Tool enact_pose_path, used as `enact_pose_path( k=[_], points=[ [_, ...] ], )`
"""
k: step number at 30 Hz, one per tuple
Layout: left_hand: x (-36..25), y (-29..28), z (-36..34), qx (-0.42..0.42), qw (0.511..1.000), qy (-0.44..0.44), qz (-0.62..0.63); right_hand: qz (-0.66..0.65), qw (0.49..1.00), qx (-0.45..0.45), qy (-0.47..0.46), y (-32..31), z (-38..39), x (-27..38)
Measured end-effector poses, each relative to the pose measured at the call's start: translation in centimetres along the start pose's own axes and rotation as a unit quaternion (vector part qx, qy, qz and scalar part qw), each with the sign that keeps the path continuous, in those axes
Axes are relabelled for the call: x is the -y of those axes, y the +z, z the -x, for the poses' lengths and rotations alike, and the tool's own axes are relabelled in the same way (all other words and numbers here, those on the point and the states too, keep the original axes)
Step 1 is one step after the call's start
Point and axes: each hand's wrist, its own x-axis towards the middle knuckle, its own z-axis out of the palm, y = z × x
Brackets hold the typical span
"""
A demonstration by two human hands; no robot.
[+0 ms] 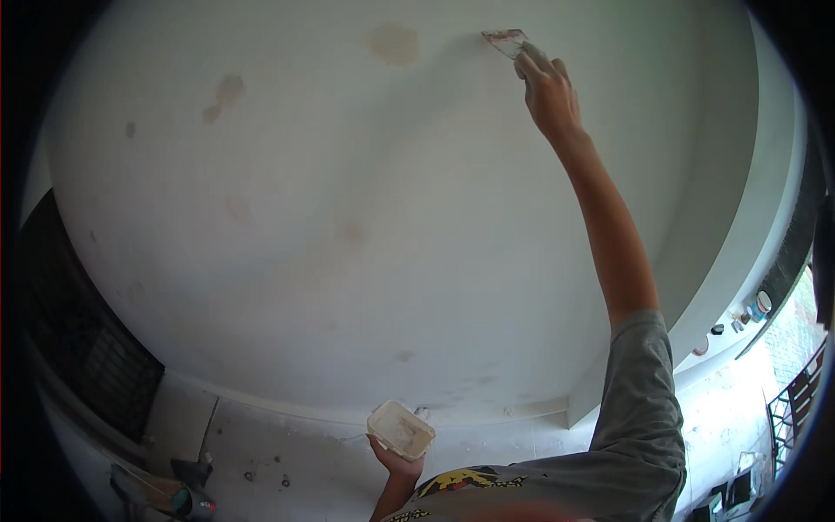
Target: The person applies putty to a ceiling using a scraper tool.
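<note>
My right arm reaches up to the pale wall (pixel 487 217). My right hand (pixel 550 91) is closed round a putty knife (pixel 506 40) with a wide, smeared blade, its edge at or very close to the wall. I cannot tell if it touches. Left of the blade is a large tan patch (pixel 393 43), with more brownish patches (pixel 228 90) further left and lower. Low in front of me, my left hand (pixel 400 463) grips a shallow cream-coloured plastic tub (pixel 381 424) from below and the side. A little whitish residue shows inside the tub.
A dark grilled opening (pixel 78 339) is at the left. A projecting wall edge (pixel 726 191) runs down the right, beside a ledge with a small paint pot (pixel 763 302). A dark slatted chair (pixel 804 387) stands far right. Several dark items lie on the stained floor (pixel 322 465).
</note>
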Motion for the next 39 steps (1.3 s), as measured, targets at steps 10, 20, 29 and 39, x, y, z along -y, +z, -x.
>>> enact_pose_path(
  k=[10, 20, 29, 39],
  points=[
    [0.3, -2.4, -0.8, 0.007, 1.0, -0.014, 0.013, 0.12, 0.985, 0.106, -0.066, -0.2, -1.8, 1.8],
    [-1.5, -0.5, 0.1, 0.017, 0.998, -0.055, 0.005, 0.067, 0.979, 0.168, -0.095, -5.7, -5.5, 5.3],
    [-2.0, 0.9, 1.5, -0.001, 0.996, -0.091, -0.021, 0.133, 0.947, 0.27, -0.11, 0.3, -5.1, 5.9],
    [-2.5, 0.6, 1.1, -0.008, 0.996, -0.092, 0.012, 0.1, 0.933, 0.325, -0.112, -6.0, -3.5, 7.2]
  ],
)
